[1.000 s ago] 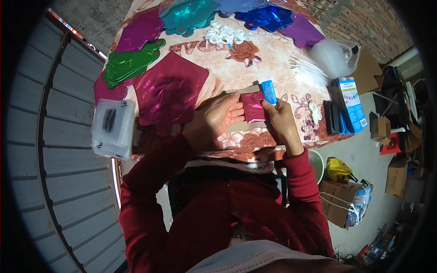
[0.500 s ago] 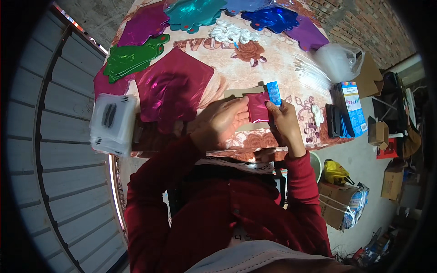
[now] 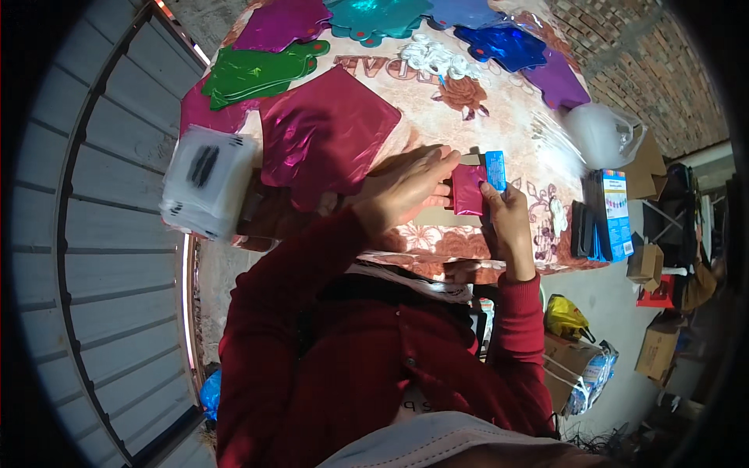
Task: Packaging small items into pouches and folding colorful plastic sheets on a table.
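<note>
A small folded packet of magenta foil [image 3: 468, 195] lies over a tan cardboard piece [image 3: 433, 219] near the table's front edge. My right hand [image 3: 507, 214] grips the packet's right side, thumb on top. A small blue printed card [image 3: 495, 167] stands out just above that thumb; whether my fingers hold it too is hidden. My left hand [image 3: 413, 183] is flat, its fingers stretched out together with the tips at the packet's left edge. Left of that hand lies a large unfolded magenta foil sheet [image 3: 328, 129], flat and partly in shadow.
Foil stacks in green [image 3: 261, 72], purple [image 3: 281, 23], teal [image 3: 374, 17] and blue [image 3: 503, 47] line the table's far side. White string bundles [image 3: 429, 58] lie there too. Clear plastic bags [image 3: 207, 179] sit at left; blue boxes [image 3: 615, 214] stand at the right edge.
The view has shifted, so the table appears further right and slightly turned. My left hand has slid up along the packet's left edge, flatter than before. My right hand keeps its grip.
</note>
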### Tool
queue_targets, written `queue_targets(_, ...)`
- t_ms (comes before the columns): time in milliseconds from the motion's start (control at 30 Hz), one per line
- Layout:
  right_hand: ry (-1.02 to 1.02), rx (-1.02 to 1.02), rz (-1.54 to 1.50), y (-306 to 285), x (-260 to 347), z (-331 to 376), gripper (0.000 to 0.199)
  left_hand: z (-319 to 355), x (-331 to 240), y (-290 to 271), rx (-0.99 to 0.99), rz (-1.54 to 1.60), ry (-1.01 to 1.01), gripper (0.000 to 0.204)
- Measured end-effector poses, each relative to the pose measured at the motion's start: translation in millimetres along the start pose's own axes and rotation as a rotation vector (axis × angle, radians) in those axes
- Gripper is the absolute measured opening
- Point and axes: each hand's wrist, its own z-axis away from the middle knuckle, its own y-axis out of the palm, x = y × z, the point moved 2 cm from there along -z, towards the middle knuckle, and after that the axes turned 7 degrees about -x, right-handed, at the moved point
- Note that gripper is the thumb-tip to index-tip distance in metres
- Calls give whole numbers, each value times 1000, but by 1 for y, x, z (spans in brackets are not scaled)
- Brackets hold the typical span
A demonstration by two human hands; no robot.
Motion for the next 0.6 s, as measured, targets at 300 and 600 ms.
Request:
queue_targets(300,-14,-26,63,-5,-6,-3,15,16,33,13,-36,307,85,78)
queue_targets(600,-64,-27,106,-5,-13,-4,15,101,9,-25,-261,-422,498,46)
